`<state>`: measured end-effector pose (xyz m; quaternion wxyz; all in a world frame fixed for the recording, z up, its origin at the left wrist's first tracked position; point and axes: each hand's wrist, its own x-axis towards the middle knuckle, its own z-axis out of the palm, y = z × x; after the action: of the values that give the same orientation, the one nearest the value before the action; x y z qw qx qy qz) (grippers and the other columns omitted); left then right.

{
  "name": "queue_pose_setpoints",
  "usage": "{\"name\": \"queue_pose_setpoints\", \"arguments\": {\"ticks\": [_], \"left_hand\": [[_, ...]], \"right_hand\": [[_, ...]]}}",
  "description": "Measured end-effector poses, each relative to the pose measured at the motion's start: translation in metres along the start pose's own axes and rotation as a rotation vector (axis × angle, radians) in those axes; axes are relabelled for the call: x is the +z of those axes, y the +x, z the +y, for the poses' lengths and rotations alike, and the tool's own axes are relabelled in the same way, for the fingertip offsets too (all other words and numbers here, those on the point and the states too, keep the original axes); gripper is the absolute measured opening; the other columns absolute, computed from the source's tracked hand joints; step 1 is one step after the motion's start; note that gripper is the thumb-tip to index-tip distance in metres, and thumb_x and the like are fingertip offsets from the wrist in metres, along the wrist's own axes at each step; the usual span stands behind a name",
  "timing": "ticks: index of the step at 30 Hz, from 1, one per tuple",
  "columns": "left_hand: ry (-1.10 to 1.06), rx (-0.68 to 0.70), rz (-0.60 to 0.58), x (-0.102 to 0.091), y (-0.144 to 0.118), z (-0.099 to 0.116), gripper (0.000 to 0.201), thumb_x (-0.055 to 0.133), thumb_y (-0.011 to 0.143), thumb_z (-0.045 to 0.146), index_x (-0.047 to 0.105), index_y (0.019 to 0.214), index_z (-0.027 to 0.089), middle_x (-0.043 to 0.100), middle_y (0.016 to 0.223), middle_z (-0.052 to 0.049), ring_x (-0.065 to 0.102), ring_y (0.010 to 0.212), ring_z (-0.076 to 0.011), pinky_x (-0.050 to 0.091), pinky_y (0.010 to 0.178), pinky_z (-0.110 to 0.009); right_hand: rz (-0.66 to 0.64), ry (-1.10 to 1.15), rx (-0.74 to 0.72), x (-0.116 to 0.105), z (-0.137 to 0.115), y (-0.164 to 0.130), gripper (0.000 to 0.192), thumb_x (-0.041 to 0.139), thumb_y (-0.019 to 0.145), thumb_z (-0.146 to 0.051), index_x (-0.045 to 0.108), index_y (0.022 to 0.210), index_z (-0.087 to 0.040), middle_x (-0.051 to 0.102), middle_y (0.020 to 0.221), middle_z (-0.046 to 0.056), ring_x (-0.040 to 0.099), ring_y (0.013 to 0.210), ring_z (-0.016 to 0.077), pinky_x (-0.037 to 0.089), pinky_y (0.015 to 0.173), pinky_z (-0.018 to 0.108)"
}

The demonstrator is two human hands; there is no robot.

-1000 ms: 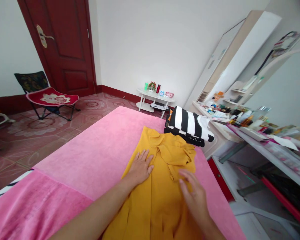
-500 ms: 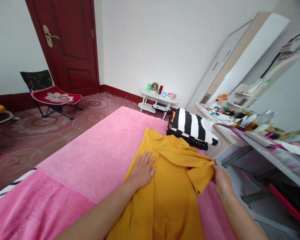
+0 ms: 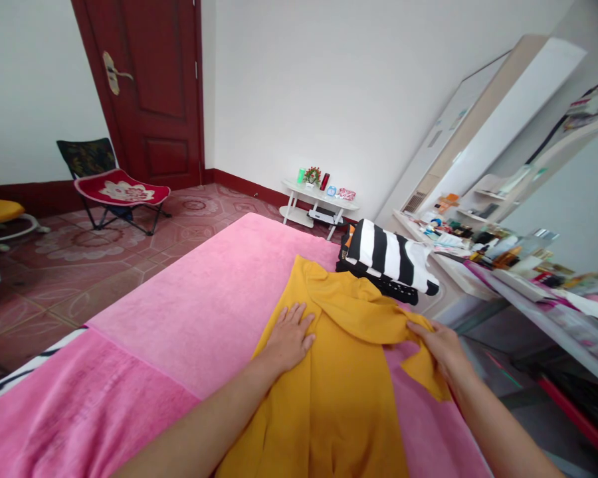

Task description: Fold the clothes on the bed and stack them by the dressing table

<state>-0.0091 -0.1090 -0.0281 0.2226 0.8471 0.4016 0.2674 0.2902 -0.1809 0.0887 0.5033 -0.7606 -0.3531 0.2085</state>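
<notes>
Pink blanket (image 3: 189, 318) is carrying the yellow garment (image 3: 339, 398), which is lying flat under both your hands. Your left hand (image 3: 289, 335) is pressing down, fingers spread. Your right hand (image 3: 441, 345) is pinching the sleeve (image 3: 418, 365); keep drawing it outward, taut. Since half a second ago, that sleeve is lying lower and flatter. Striped clothes (image 3: 391, 255) are sitting beyond it.

Left hand (image 3: 290, 335) flat, fingers spread; right hand (image 3: 441, 345) palm-down.
</notes>
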Motion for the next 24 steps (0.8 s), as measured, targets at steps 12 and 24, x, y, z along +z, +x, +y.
{"name": "queue_pose_setpoints", "arguments": {"ticks": [12, 24], "left_hand": [[-1.454, -0.423, 0.645, -0.002, 0.013, -0.041, 0.041, 0.043, 0.091, 0.048, 0.056, 0.117, 0.019, 0.054, 0.13, -0.011, 0.052, 0.119, -0.0192, 0.037, 0.105, -0.037], [-1.335, -0.378, 0.58, -0.003, 0.013, -0.039, 0.038, 0.053, 0.086, 0.048, 0.063, 0.103, 0.016, 0.06, 0.119, -0.012, 0.055, 0.114, -0.0227, 0.041, 0.101, -0.04]], "right_hand": [[-0.714, -0.369, -0.522, 0.078, -0.04, -0.157, 0.038, 0.058, 0.081, -0.031, 0.059, 0.117, -0.023, 0.065, 0.108, 0.006, 0.062, 0.085, 0.017, 0.048, 0.08, 0.031], [-0.825, -0.501, -0.759, 0.082, 0.017, -0.193, 0.061, 0.044, 0.076, -0.003, 0.05, 0.126, -0.037, 0.04, 0.139, 0.001, 0.055, 0.104, 0.0153, 0.044, 0.088, 0.027]]}}
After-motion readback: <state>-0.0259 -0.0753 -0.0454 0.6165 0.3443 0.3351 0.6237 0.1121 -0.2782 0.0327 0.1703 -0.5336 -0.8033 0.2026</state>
